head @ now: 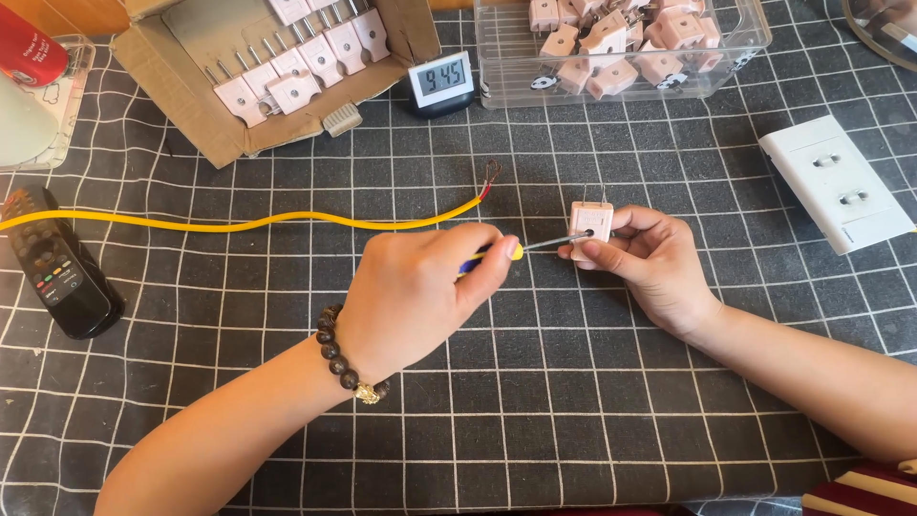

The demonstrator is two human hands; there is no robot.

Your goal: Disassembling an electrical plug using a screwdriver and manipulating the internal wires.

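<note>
My left hand (420,291) grips a small screwdriver (535,245) with a blue and yellow handle, its metal tip set into the screw hole of a pale pink two-pin plug (590,225). My right hand (650,263) pinches that plug from the right and below, pins pointing away from me. A yellow cable (239,225) runs from the left edge across the mat; its stripped end with bare copper strands (490,178) lies just left of the plug, touching nothing.
A cardboard box (181,115) of pink plugs sits at the back left, a clear plastic tub (497,86) of more plugs at the back right, a small digital clock (440,81) between them. A white wall socket (836,182) lies right; a black remote (57,268) lies left.
</note>
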